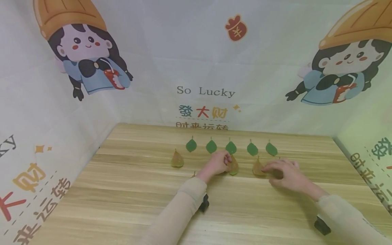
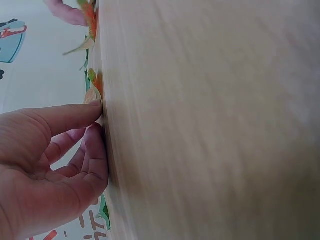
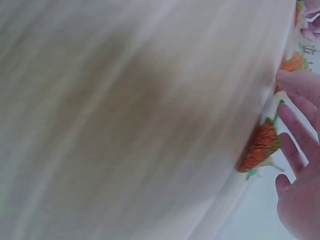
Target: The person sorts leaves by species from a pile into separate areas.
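In the head view, my left hand is low over the wood surface, its fingertips touching the left edge of a brownish-yellow leaf. The left wrist view shows a gap between the thumb and loosely bent fingers, with one fingertip against that leaf. My right hand reaches its extended index finger to another brownish leaf. Under its other fingers, the right wrist view has an orange-red leaf; only its stem shows in the head view. A further brownish leaf lies left of my left hand.
Several green leaves, one of them the far-left leaf, lie in a row behind the brownish ones. A stem pokes out beside my left sleeve. Printed cloth stands around the wooden table at its back and sides.
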{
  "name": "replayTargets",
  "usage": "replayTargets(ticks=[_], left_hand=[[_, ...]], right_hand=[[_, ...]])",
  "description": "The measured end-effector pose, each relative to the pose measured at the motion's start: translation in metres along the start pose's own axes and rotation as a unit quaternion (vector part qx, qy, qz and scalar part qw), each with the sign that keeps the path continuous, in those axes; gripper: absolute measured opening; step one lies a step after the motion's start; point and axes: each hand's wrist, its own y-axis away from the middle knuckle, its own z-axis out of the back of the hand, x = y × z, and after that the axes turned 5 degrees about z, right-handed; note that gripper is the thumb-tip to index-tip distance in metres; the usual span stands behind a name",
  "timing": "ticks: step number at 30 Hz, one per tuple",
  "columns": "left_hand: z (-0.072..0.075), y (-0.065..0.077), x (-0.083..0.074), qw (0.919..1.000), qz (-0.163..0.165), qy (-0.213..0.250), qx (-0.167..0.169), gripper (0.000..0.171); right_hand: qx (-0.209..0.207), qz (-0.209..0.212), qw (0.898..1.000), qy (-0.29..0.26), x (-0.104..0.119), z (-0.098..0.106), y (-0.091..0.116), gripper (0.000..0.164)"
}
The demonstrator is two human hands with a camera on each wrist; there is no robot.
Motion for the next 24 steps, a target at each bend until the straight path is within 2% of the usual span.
replayTargets(ticks=[5,8,18,24], left_hand=[[0.000,0.000,-0.001,1.0000,0.003,0.004,0.002,0.027],[0.000,0.000,0.000,0.9999,0.006,0.008,0.005,0.028],[0.001,0.001,0.002,0.9999,0.008,0.007,0.003,0.031],[0.003,0.000,0.002,0.9995,0.006,-0.008,0.031,0.032]], right_hand=[[-0.007,0.000,1.000,-0.001,0.011,0.006,-0.011,0.040],[0.003,0.002,1.000,-0.002,0.021,0.005,-0.021,0.040],[0.054,0.046,0.997,-0.017,0.042,-0.023,-0.057,0.046],[0.079,0.041,0.996,0.015,0.041,-0.029,-0.065,0.047]])
